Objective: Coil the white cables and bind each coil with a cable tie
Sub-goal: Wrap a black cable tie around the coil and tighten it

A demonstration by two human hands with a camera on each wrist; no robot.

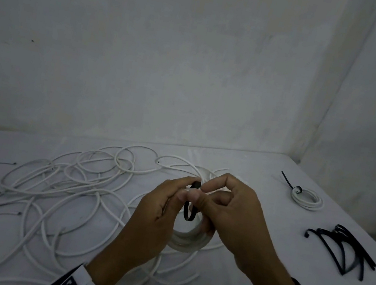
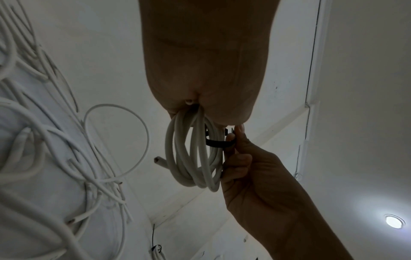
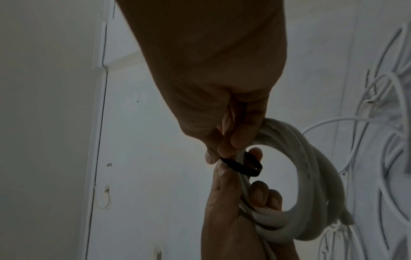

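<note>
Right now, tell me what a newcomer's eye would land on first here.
First the two hands raised mid-table: the left hand grips a white cable coil while the right hand pinches a black cable tie looped around it. Next, the sprawl of loose white cables across the table's left. At the right lie a finished tied coil and a bunch of spare black ties.

Both hands are raised together, left hand (image 1: 157,210) and right hand (image 1: 232,215) with fingers curled, thumb and forefinger pinching.
</note>
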